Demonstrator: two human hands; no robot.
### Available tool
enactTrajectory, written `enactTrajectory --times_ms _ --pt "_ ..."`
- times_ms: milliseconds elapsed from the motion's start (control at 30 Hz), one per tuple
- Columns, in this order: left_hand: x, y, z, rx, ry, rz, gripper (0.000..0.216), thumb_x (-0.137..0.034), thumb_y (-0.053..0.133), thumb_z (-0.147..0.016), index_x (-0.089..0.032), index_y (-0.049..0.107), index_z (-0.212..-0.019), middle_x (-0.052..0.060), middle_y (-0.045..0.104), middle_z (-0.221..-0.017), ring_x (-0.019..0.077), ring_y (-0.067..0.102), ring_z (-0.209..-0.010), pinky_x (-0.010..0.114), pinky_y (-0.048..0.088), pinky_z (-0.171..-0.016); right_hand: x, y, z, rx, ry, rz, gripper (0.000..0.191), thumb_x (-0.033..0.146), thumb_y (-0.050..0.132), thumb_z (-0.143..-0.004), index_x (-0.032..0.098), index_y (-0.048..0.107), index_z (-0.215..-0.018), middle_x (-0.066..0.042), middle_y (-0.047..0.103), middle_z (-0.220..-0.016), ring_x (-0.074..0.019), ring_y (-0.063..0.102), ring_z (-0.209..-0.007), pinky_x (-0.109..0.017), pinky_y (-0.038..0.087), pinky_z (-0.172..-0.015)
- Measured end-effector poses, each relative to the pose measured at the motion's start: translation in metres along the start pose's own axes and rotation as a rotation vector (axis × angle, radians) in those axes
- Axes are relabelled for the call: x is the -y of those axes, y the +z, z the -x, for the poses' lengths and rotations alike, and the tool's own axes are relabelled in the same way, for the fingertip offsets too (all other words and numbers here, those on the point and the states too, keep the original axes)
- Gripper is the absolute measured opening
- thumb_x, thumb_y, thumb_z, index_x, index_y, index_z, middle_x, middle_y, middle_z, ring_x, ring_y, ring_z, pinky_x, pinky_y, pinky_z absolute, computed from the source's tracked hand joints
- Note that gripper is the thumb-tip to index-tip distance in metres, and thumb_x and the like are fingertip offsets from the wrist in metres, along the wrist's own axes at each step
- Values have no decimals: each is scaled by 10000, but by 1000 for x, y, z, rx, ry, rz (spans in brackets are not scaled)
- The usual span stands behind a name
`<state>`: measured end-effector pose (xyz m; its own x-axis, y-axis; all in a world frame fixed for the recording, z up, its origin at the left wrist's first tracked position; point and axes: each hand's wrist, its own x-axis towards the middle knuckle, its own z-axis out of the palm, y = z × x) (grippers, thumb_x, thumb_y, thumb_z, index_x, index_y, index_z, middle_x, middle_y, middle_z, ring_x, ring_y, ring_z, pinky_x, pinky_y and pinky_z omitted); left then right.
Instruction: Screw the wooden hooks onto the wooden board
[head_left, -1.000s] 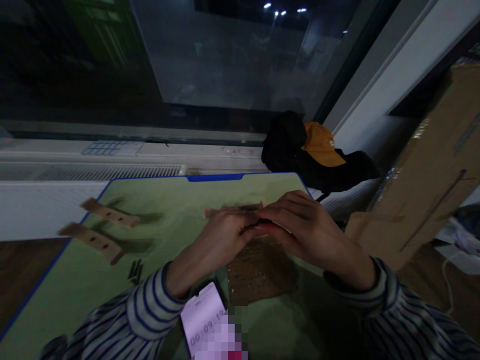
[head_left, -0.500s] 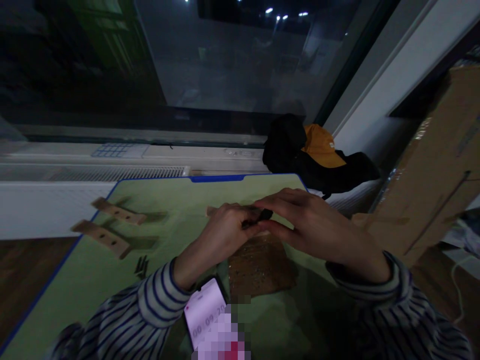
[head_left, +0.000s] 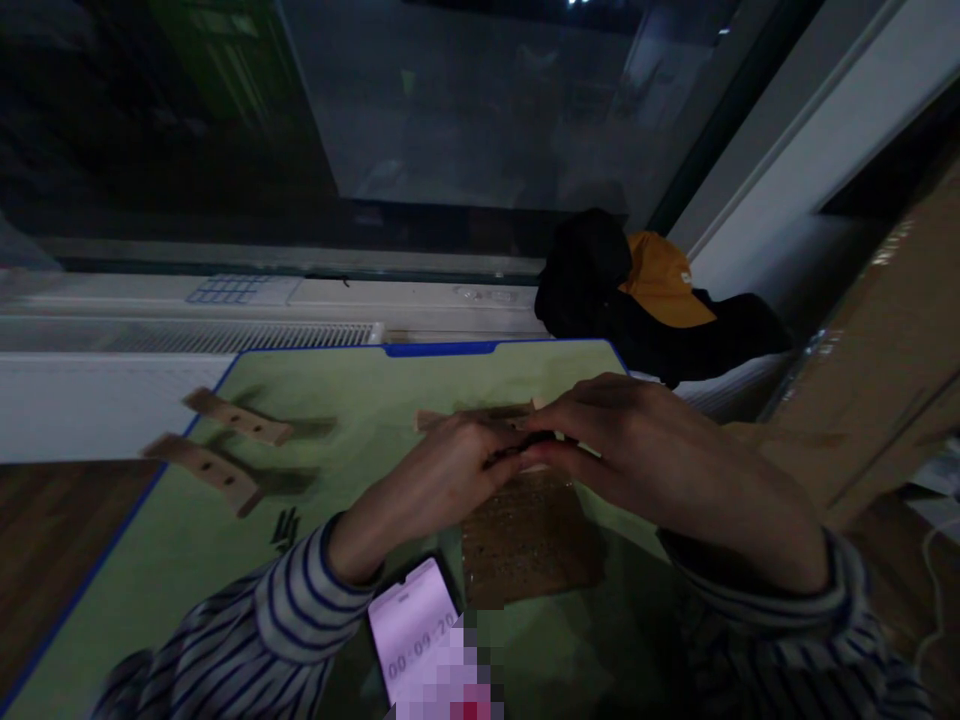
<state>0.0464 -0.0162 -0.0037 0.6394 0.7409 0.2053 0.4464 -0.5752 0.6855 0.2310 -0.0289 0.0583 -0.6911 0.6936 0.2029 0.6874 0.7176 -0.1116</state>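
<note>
My left hand (head_left: pixel 469 455) and my right hand (head_left: pixel 615 430) meet above the far edge of a brown wooden board (head_left: pixel 532 550). Both have their fingers closed around a small dark piece (head_left: pixel 538 438), mostly hidden by the fingertips, so its kind cannot be made out. Just behind my left hand, a light wooden piece (head_left: pixel 429 420) pokes out, its middle covered. To the left lie two curved wooden pieces with holes, the farther one (head_left: pixel 240 417) and the nearer one (head_left: pixel 206 470). Several dark, thin screw-like pieces (head_left: pixel 285 528) rest close to my left sleeve.
A phone (head_left: pixel 412 620) showing a timer lies in front of the board. The green table (head_left: pixel 360 390) has a blue rim. Beyond it are a radiator (head_left: pixel 315 335), a window, and an orange cap (head_left: pixel 664 280) on dark cloth. A cardboard box (head_left: pixel 870 330) stands at right.
My right hand's fingertips have come closer to my left hand's, covering more of the dark piece. The view has shifted slightly. Wooden pieces and screw-like pieces stay put.
</note>
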Motion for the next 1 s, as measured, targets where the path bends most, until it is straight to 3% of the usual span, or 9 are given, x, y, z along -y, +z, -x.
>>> enactTrajectory --times_ms 133,367,567,867,1000 --pt "1 -3 0 13 -46 -41 256 -382 492 -882 -222 690 -859 9 704 -796 154 637 -695 257 428 -587 0 1 0 6 3 26 198 284 543 -863 190 654 -997 -55 698 -841 -192 652 -750 -317 479 -652" --pt "7 3 -3 -86 -35 -143 192 -373 586 -823 -215 677 -762 1 686 -726 157 617 -660 264 382 -569 -1 5 0 -16 9 74 171 288 514 -878 204 637 -964 -41 687 -837 -184 640 -731 -314 466 -651" --pt "8 4 -3 -93 -25 -142 155 -360 586 -827 -241 686 -827 -12 712 -809 163 640 -742 272 402 -633 -2 -3 5 -32 -82 -4 265 289 495 -890 201 566 -1129 -53 667 -1009 -188 628 -860 -323 494 -735" --pt "6 1 -3 12 -61 -48 157 -307 551 -859 -217 677 -883 -3 708 -832 146 630 -726 257 407 -644 3 -5 3 55 0 48 168 224 561 -849 192 641 -993 -38 692 -898 -184 647 -755 -324 493 -661" --pt "2 -1 -3 58 -46 -27 154 -273 523 -878 -222 667 -890 -19 708 -858 139 634 -765 245 393 -640 4 -7 3 71 38 104 212 257 556 -858 170 635 -1034 -54 697 -922 -197 652 -785 -339 500 -686"
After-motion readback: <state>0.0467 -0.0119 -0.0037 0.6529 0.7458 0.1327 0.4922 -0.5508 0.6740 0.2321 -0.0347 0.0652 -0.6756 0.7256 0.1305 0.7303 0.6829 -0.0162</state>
